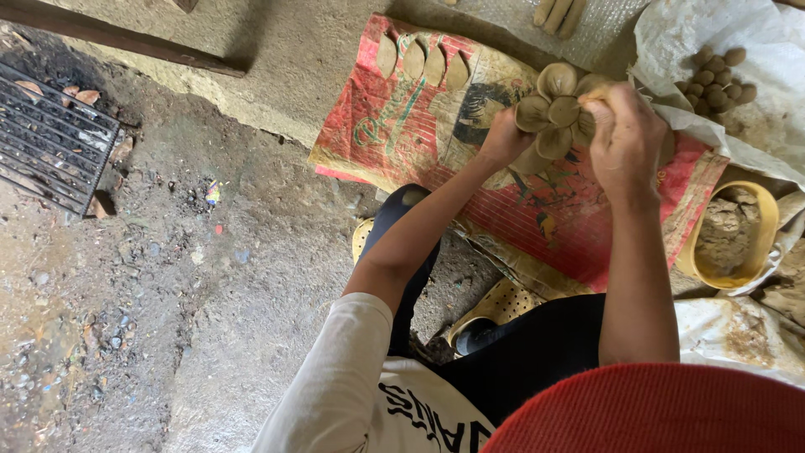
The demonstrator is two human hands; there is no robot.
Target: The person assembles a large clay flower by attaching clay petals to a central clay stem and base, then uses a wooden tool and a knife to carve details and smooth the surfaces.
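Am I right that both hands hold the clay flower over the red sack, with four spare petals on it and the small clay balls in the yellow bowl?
Not quite. The head view shows the clay balls on the white sheet; the yellow bowl holds a lump of clay. The left hand, right hand, clay flower, red sack and four petals are as you say.

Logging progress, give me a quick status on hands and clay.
Left hand and right hand both grip the clay flower. Nothing in the way.

The right hand (625, 138) is covering the near side of the clay flower (558, 113), hiding its own fingertips. Above it, clay rolls (560, 15) are running off the top edge, and a cloth sack (755, 50) off the right.
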